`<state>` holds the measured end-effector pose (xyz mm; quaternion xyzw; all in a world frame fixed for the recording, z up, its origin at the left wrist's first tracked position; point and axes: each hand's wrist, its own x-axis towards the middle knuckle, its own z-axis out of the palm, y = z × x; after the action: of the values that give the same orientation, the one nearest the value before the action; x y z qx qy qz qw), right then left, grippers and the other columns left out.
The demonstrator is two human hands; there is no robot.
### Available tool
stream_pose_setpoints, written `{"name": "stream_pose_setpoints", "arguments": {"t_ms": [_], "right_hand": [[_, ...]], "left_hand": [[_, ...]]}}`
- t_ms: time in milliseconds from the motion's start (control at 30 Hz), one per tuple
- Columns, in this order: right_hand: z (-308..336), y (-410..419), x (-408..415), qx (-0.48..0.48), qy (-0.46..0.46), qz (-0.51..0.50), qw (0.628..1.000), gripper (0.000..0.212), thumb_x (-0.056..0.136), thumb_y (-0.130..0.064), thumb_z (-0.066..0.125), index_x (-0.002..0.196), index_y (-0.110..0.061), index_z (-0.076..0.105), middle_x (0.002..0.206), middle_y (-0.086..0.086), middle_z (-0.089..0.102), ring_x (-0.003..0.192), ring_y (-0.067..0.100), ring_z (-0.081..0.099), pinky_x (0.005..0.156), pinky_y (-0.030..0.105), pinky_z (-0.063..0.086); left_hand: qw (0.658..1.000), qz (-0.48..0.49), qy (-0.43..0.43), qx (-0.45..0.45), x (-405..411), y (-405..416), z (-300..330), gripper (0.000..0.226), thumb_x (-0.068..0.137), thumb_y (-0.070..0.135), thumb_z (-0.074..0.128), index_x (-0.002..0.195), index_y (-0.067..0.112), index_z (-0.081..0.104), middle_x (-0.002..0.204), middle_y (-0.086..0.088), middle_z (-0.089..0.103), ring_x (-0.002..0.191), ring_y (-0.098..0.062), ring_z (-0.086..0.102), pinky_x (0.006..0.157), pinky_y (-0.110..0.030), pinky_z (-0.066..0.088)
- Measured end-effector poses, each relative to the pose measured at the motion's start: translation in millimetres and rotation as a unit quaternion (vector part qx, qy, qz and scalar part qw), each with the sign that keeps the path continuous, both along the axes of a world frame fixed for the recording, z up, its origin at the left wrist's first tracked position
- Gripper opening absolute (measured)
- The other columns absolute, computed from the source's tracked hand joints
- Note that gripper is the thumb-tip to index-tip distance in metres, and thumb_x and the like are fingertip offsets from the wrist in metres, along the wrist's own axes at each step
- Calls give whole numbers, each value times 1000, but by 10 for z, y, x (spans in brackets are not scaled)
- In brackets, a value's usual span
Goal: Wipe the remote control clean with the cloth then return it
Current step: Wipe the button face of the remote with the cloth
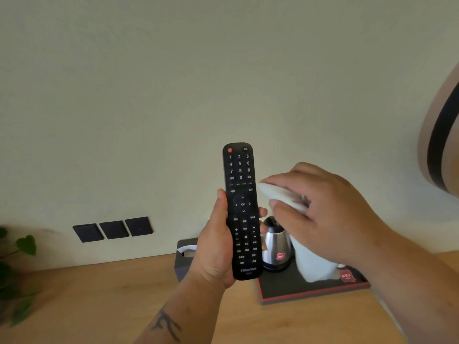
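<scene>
My left hand (214,247) grips a black remote control (241,194) by its lower half and holds it upright in front of the wall, buttons facing me. My right hand (323,209) holds a white cloth (280,193) folded over its fingers, just right of the remote's middle. The cloth's front edge sits close to the remote's right side; I cannot tell whether they touch. The rest of the cloth (313,264) hangs down below my right hand.
A wooden desk (99,301) runs below. On it stand a dark tissue box (183,254), a steel kettle (275,247) and a black tray with a red rim (315,291). Three black wall plates (113,229) sit at left, plant leaves (22,247) at far left.
</scene>
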<state>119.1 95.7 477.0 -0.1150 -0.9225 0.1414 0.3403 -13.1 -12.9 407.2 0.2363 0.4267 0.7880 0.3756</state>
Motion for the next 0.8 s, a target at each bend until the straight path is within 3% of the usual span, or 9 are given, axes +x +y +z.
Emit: {"name": "stream_pose_setpoints", "arguments": {"t_ms": [67,133,300,433,633,800], "right_hand": [[41,-136,-51,16,4,31,999,33,81,-37,60,113,-42,66,85,-15,55,69,4,52,59,18,40],[22,-224,-117,49,-17,38,998,35,80,-39,55,113,-43,65,86,-16,54,71,2,46,60,18,38],[-76,-158,-121,44,-54,17,997,41,80,-44,48,118,-47,61,85,-19,52,71,2,44,60,10,30],[-154,-48,-77,26,-48,2,999,38,81,-41,55,118,-47,62,84,-16,52,68,3,48,58,12,31],[-212,-29,-61,28,-34,-9,999,39,80,-41,56,118,-44,64,83,-15,53,67,5,48,58,13,34],[-188,-15,-69,32,-12,-5,999,37,81,-37,61,117,-43,65,83,-16,53,66,6,49,56,14,37]], "left_hand": [[1000,-10,-6,-6,36,21,-3,70,99,65,34,114,9,72,93,-18,70,76,-28,67,64,-37,55],[1000,-25,-13,-6,71,35,2,66,101,61,31,104,14,78,96,-18,74,87,-31,73,70,-39,59],[999,-40,-2,-18,109,19,1,68,102,59,29,105,13,78,100,-19,75,92,-30,74,76,-39,61],[999,-30,11,-12,82,23,-45,71,100,62,28,110,9,74,92,-18,70,74,-26,68,62,-35,56],[1000,-10,13,-3,33,59,-68,78,96,71,34,119,4,65,101,-26,57,82,-36,55,70,-40,48],[1000,-15,-13,20,27,82,-47,71,96,70,35,113,8,65,84,-16,60,68,-27,57,62,-37,48]]}}
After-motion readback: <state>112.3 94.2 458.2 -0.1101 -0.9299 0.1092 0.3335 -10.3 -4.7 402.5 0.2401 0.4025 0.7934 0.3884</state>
